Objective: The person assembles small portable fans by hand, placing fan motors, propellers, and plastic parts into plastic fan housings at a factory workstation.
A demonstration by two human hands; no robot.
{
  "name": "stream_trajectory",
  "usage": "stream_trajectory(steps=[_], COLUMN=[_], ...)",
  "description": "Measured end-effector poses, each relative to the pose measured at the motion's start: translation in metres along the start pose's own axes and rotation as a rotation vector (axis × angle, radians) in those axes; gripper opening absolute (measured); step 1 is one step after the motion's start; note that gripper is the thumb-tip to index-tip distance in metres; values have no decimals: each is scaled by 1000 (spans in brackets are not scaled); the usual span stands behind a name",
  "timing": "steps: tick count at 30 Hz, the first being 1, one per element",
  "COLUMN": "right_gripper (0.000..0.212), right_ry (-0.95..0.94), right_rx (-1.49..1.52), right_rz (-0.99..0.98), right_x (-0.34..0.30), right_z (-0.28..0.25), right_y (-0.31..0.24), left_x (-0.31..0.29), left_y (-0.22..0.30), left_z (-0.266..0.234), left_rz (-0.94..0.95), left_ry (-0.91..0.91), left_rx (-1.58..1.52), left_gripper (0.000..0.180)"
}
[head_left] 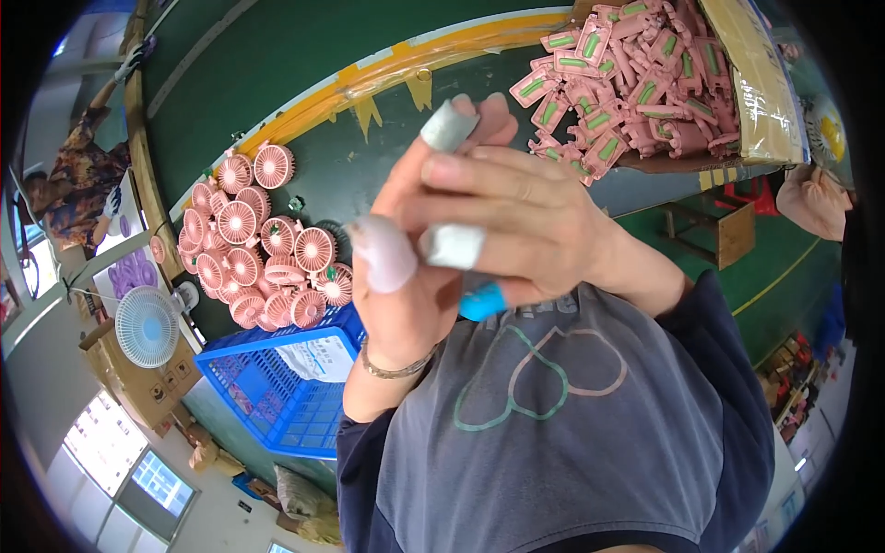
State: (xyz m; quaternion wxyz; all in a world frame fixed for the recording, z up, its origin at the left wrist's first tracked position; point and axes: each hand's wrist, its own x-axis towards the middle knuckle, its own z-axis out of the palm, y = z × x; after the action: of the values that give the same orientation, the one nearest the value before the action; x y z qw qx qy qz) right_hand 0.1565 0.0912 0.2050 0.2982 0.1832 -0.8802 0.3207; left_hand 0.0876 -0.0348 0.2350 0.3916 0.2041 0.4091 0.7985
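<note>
My left hand is raised in front of my chest, with a bracelet on the wrist. Its fingers stretch upward, one wrapped in white tape, and a pale pinkish cover sits on the thumb. Across it from the right lies my right hand, its fingers stretched out and overlapping the left fingers and palm. White and blue wraps show on the right fingers. I see no part held in either hand, though the overlap hides some of the left palm. To the left, a heap of pink round fan heads lies on the dark green tabletop.
A cardboard box on its side spills pink handle-shaped parts with green strips at the far right. A blue plastic crate stands at the left below the fan heads. Beyond are a blue desk fan, a wooden stool and another person.
</note>
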Motion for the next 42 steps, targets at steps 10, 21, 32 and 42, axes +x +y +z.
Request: stream_trajectory(steps=[10,21,32,42], right_gripper=[21,15,11,33], right_ry=[48,95,107,-385], right_rx=[-191,-132,-171,90], right_rz=[-197,-296,-388,199], right_x=[-9,-6,-5,-48], right_z=[-4,-2,5,35], right_y=[-2,-7,-9,21], left_x=[-34,-40,-47,-20], left_y=[11,14,15,-25], left_z=[-4,-18,-23,-88], left_rz=[-5,82,107,-385], left_ry=[13,-47,-80,64], left_rx=[85,292,292,650], left_gripper=[72,61,54,32])
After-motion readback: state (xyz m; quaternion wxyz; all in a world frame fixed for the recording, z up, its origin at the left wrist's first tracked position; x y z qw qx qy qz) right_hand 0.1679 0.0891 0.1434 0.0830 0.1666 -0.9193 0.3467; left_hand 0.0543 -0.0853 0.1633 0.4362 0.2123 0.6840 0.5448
